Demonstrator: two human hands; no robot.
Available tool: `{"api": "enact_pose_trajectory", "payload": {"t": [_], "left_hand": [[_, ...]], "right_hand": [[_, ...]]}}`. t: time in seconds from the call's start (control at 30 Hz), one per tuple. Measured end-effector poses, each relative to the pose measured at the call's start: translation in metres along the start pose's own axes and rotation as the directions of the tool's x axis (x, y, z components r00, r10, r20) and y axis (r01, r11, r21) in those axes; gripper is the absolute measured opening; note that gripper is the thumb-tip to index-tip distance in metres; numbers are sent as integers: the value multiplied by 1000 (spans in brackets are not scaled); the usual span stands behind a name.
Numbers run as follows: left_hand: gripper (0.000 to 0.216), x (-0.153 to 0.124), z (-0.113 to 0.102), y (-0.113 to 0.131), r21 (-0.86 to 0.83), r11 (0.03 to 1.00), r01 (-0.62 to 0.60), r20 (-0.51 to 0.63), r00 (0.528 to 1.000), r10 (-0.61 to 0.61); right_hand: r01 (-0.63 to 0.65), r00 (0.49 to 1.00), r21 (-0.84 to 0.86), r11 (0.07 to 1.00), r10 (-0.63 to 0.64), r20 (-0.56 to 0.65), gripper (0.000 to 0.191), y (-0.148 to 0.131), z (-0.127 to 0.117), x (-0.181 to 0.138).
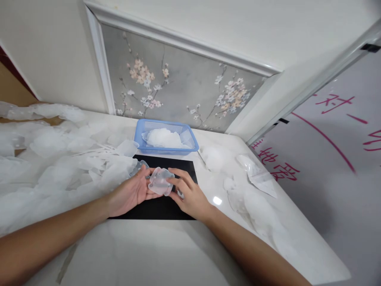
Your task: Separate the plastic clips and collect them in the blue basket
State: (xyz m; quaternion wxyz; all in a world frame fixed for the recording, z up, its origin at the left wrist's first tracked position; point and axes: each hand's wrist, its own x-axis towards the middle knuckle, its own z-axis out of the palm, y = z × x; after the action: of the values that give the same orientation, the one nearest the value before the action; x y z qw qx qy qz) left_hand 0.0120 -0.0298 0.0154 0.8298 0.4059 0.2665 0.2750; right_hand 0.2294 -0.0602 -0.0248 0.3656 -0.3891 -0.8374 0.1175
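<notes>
A small translucent plastic piece with a wavy, lobed outline is held between my two hands above a black mat. My left hand supports it from the left, palm up, with fingers behind and under it. From the right, my right hand grips its edge, thumb below and fingertips on its face. Just beyond my left fingers, a similar greyish clear piece lies at the mat's left edge. Part of the held piece's edge is covered by my fingers.
A blue plastic basket with a heap of whitish translucent pieces stands behind the mat. A large spread of similar pieces covers the table's left. More whitish pieces and a clear bag lie right, near a whiteboard.
</notes>
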Motion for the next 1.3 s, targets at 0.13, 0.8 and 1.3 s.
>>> {"api": "enact_pose_trajectory", "payload": {"t": [0.13, 0.8, 1.3], "left_hand": [[53, 0, -3, 2, 287, 957, -38, -61, 996, 58], [40, 5, -49, -6, 955, -155, -253, 292, 893, 343], [35, -1, -11, 9, 386, 922, 26, -311, 945, 104]], "right_hand": [[-203, 977, 262, 943, 213, -7, 7, -5, -3, 4], [-704, 567, 699, 127, 693, 445, 41, 18, -25, 16], [-601, 706, 644, 473, 692, 151, 45, 14, -19, 12]]}}
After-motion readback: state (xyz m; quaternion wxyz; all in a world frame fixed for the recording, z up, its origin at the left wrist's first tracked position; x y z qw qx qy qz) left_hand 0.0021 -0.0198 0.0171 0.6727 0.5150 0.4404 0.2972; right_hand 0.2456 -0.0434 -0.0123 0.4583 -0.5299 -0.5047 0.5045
